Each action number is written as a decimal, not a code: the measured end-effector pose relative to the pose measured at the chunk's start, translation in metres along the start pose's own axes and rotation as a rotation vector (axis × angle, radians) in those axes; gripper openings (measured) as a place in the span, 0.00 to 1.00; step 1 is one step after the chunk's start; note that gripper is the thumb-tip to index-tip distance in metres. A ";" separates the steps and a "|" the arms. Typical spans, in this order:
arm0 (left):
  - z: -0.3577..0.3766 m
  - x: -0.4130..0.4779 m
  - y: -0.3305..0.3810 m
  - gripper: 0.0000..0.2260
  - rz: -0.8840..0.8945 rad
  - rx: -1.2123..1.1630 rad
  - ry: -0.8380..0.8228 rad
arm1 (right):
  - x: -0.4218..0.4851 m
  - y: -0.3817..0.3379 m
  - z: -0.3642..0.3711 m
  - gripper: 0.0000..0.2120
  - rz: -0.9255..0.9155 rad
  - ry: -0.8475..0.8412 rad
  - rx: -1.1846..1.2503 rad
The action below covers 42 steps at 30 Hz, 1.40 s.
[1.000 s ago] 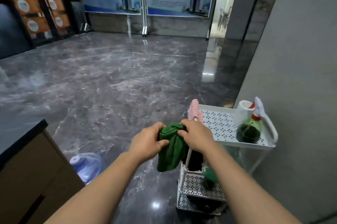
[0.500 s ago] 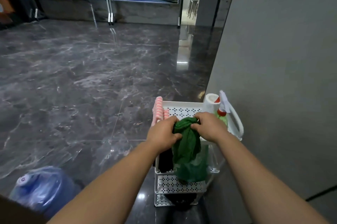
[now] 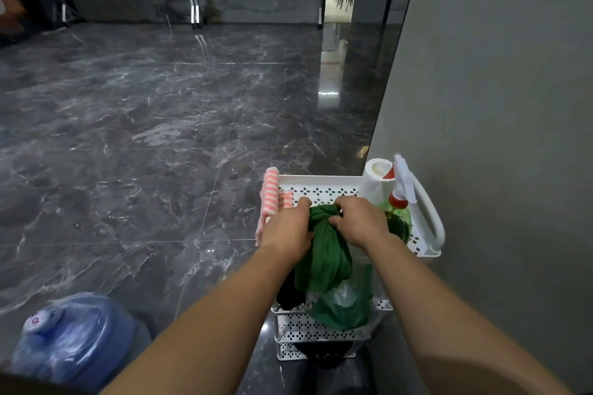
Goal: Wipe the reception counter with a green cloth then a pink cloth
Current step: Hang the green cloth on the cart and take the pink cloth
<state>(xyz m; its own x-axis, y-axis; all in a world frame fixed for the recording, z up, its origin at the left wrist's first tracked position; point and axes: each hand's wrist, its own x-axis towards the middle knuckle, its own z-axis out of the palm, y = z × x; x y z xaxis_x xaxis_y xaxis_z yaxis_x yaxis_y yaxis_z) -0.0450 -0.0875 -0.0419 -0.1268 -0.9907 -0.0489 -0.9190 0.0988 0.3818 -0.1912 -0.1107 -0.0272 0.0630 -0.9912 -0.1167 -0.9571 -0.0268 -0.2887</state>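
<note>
Both bare forearms reach forward and slightly inward, meeting over the near edge of a white perforated utility cart (image 3: 324,190) that stands against a grey wall (image 3: 500,105). The left hand (image 3: 287,229) and right hand (image 3: 361,222), knuckles up and fingers curled down, each grip the bunched top of the green cloth (image 3: 324,253) between them; the rest of the cloth hangs loose in front of the cart's lower shelves. The pink striped cloth (image 3: 271,194) is draped over the top tray's left rim, just beside the left hand. A roll of paper towel (image 3: 377,181) and a green spray bottle (image 3: 399,213) (red collar, white trigger) stand in the tray's right side. A blue water jug (image 3: 77,340) lies on the dark marble floor (image 3: 144,137).
</note>
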 end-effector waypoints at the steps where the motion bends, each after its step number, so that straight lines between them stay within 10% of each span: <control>1: 0.002 0.000 0.000 0.20 0.003 0.010 -0.002 | 0.002 0.001 0.003 0.08 0.004 -0.004 0.000; 13: -0.001 -0.012 0.001 0.12 0.174 0.320 -0.173 | -0.019 0.010 0.002 0.20 -0.103 -0.162 0.011; 30: -0.026 -0.034 -0.006 0.17 0.114 0.241 0.010 | -0.034 0.003 -0.013 0.17 -0.063 -0.235 0.090; 42: -0.088 -0.057 -0.033 0.12 -0.299 -0.131 0.197 | -0.002 -0.071 -0.037 0.16 0.068 -0.060 0.418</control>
<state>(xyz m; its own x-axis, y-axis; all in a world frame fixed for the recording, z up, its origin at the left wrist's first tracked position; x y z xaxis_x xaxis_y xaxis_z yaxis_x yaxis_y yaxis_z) 0.0248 -0.0426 0.0294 0.2258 -0.9742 -0.0024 -0.8473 -0.1976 0.4929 -0.1338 -0.1115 0.0289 0.0324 -0.9792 -0.2005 -0.7631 0.1053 -0.6377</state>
